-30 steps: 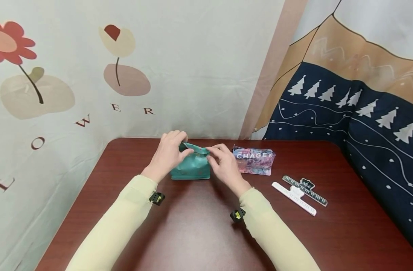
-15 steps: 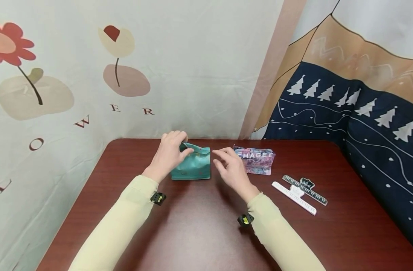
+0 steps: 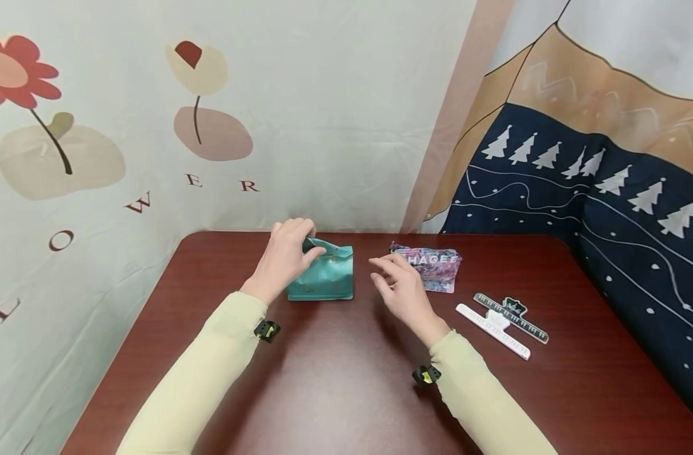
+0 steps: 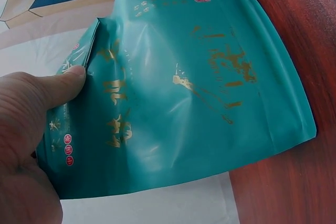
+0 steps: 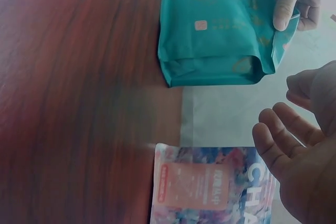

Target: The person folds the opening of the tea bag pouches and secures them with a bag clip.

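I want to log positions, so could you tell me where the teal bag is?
In the head view, the teal bag stands mid-table, gripped by the left hand.

A pouch [image 3: 323,276] stands upright on a table [image 3: 335,379], toward its far edge and close to a wall hanging [image 3: 153,126] behind it. The left hand [image 3: 283,259] pinches the pouch's top left corner. The right hand [image 3: 404,292] hovers just right of the pouch, touching nothing. Beyond that hand, further right of the pouch, lies a flat packet [image 3: 434,268]. Two clips [image 3: 502,321] lie side by side well to the right of the pouch, nearer the person.
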The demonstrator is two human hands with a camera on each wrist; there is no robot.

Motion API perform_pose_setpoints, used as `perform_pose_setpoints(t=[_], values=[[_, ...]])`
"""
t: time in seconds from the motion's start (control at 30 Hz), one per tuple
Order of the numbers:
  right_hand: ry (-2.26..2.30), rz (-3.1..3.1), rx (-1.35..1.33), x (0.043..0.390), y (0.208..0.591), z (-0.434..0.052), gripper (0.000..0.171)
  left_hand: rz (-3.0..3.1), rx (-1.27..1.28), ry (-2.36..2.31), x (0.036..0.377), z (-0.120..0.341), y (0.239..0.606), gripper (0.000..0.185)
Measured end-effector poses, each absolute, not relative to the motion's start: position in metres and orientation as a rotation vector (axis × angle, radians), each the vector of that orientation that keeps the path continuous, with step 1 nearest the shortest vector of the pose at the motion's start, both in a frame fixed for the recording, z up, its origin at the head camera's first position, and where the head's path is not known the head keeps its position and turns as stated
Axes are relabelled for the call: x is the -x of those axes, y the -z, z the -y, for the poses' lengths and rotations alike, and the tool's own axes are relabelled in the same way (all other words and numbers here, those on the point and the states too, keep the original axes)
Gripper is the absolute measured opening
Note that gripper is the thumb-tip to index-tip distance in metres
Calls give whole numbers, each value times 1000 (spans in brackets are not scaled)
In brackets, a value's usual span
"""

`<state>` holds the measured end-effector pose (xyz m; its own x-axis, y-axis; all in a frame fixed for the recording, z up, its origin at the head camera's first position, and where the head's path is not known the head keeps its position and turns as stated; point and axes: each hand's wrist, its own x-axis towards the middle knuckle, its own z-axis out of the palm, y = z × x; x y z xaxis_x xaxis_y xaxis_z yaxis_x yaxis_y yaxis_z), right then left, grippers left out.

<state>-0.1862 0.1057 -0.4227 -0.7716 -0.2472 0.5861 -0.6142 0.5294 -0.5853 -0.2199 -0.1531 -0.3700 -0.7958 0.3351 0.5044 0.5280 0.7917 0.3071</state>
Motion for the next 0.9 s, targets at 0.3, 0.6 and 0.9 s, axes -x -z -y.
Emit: perform_pose_setpoints(t=[0.3,0.6,0.9], values=[[-1109,2365,-708,183,427,-119,32,2538,642,611,222,153,372,36],[-1094,2457,-665,176,429,-132,34,2566,631,608,222,152,372,35],[-1012,2447,-652,170,433,-147,34,2566,626,607,223,152,374,35]])
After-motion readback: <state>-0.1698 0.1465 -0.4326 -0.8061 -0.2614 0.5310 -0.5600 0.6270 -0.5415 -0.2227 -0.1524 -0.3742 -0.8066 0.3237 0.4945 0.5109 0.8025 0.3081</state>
